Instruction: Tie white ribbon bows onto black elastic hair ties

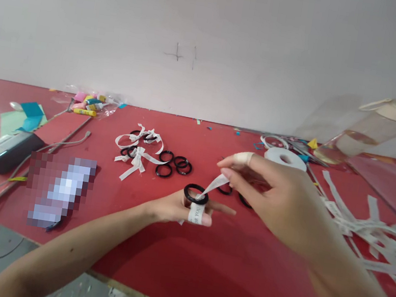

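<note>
My left hand holds a black ring above the red table, with a white printed ribbon wrapped around its fingers and through the ring. My right hand pinches the free end of that ribbon between thumb and forefinger, pulling it up and to the right. A white bandage wraps my right forefinger. Behind the hands lie loose black rings and rings tied with white ribbon bows.
A roll of white ribbon and scissors lie at the back right. Cut ribbon strips pile up at right. A clear bottle leans at far right. A dark device with cables and a bag of coloured items sit at left.
</note>
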A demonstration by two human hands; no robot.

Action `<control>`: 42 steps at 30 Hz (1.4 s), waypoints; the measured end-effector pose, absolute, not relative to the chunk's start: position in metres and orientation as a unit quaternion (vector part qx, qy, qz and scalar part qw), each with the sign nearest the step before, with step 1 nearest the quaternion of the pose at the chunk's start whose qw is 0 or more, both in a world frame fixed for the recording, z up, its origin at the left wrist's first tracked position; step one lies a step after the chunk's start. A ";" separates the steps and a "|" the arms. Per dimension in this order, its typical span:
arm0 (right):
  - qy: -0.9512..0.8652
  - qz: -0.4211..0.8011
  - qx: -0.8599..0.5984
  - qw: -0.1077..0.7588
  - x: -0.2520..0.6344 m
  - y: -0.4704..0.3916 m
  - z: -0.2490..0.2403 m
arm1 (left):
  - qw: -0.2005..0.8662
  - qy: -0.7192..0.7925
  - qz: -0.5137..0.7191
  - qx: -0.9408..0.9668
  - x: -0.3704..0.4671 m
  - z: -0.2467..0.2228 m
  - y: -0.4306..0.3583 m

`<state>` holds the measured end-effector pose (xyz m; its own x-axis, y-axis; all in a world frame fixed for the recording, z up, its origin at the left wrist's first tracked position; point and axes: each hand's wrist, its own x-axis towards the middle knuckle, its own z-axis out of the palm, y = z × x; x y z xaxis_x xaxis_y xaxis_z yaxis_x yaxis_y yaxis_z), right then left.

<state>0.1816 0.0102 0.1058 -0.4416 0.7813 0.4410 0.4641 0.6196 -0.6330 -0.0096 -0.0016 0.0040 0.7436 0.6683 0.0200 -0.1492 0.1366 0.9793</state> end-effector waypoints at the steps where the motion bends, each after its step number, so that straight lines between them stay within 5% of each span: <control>1: -0.835 0.192 -0.365 0.364 0.181 0.007 0.106 | 0.704 0.230 0.282 0.610 -0.010 0.006 -0.001; 5: -0.869 0.150 -0.297 0.366 0.184 -0.001 0.109 | 0.672 0.242 0.305 0.630 -0.011 0.003 0.000; 12: -0.904 0.173 -0.202 0.335 0.192 0.006 0.114 | 0.780 0.154 0.408 0.448 0.000 -0.009 -0.003; 26: -0.938 0.147 -0.153 0.274 0.168 0.014 0.081 | 0.815 0.249 0.451 0.265 0.005 0.001 -0.003; 34: -0.921 -0.102 -0.084 0.367 0.157 0.004 0.031 | 0.823 0.239 0.470 0.212 0.008 0.002 -0.012; 42: -0.914 -0.128 -0.116 0.368 0.163 -0.002 0.015 | 0.818 0.266 0.440 0.258 0.011 -0.002 -0.015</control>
<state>0.1627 -0.0022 0.0153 -0.7021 0.1174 0.7024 0.3055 0.9406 0.1480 0.0108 -0.0154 -0.0023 0.4724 0.8565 -0.2081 -0.5826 0.4806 0.6554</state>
